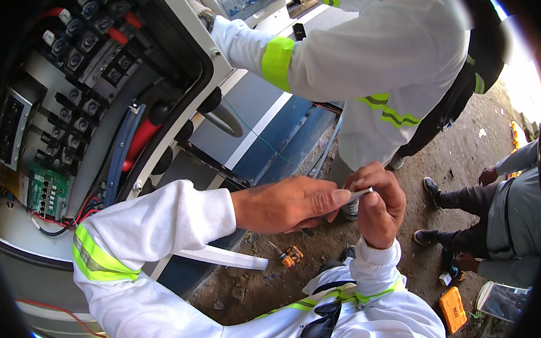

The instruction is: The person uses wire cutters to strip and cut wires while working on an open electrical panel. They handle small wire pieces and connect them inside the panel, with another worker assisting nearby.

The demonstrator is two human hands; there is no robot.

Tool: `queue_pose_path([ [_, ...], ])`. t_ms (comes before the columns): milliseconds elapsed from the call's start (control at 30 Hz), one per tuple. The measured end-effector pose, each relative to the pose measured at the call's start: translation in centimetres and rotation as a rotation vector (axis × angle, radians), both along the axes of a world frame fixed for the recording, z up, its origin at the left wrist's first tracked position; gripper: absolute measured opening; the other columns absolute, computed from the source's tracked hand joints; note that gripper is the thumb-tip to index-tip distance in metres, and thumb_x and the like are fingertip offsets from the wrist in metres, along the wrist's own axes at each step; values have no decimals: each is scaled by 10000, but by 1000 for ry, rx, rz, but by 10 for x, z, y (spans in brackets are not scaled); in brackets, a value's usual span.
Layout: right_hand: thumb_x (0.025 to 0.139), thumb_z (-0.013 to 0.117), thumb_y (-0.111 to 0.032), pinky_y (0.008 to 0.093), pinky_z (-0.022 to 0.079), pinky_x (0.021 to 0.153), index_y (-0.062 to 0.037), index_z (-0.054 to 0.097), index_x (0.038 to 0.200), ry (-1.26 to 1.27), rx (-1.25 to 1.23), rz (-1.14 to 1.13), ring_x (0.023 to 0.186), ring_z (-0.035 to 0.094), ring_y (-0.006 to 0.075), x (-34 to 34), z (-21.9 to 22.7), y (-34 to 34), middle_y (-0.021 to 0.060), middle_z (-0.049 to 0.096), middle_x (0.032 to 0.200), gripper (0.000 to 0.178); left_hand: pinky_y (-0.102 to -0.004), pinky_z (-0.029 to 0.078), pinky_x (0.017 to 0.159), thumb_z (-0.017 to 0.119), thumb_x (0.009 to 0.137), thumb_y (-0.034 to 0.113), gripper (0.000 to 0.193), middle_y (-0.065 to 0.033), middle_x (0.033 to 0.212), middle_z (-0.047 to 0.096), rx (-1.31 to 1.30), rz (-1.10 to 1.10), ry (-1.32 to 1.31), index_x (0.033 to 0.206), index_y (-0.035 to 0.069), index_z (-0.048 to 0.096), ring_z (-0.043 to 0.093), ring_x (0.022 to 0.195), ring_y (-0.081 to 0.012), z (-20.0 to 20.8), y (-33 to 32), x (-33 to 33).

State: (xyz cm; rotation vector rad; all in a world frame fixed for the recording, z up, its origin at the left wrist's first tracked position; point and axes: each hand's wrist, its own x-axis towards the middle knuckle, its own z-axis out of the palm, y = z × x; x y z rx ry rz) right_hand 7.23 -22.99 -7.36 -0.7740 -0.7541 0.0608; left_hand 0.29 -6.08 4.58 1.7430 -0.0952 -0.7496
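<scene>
Mid-frame, the level left hand (290, 204) and raised right hand (382, 209) pinch a pale strip (360, 194), partly hidden by fingers.

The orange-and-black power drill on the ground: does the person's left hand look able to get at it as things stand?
Probably not: the left hand pinches a thin pale strip, and the drill seems to lie well below it on the brown dirt ground. Nothing visibly covers the drill, though.
</scene>
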Motion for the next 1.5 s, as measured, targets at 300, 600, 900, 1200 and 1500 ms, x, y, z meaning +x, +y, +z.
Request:
queue_pose_path([
  [300, 915, 603, -232, 326, 430, 783, 36, 605, 940, 8, -85, -84, 851, 555, 209, -6, 0, 5, 151, 604, 909, 270, -284, 373, 580, 419, 1015, 538, 515, -8, 687, 425, -22, 32, -130, 892, 49, 527, 429, 638, -104, -16, 7, -3],
  [600, 931, 614, -185, 318, 417, 849, 53, 633, 968, 35, -97, -14, 919, 558, 212, 3, 0, 9, 142, 618, 954, 242, -276, 383, 549, 398, 1008, 566, 531, -13, 683, 455, 71, 7, -82, 917, 62, 540, 441, 594, -104, -7, 18, 5],
  [900, 932, 611, -139, 319, 413, 889, 56, 629, 997, 22, -150, 29, 963, 559, 209, 7, -7, 4, 147, 618, 1003, 206, -409, 435, 856, 345, 974, 661, 710, -174, 943, 617, 261, -41, -236, 1031, 0, 596, 576, 895, -284, -17, 20, 8],
  [1200, 934, 646, -185, 368, 457, 858, 22, 591, 984, -73, -71, 21, 936, 584, 244, 7, -7, 3, 147, 602, 974, 220, -442, 419, 932, 314, 975, 669, 758, -230, 1024, 647, 323, -108, -310, 1134, -10, 609, 604, 1035, -374, -11, 19, 6],
  [1500, 948, 641, -268, 405, 471, 802, -27, 534, 979, -17, 15, 98, 864, 555, 237, 5, -7, 15, 111, 546, 934, 265, -449, 420, 916, 311, 980, 661, 757, -230, 1017, 645, 235, -143, -255, 1117, -18, 616, 602, 1021, -370, -9, 20, 11],
])
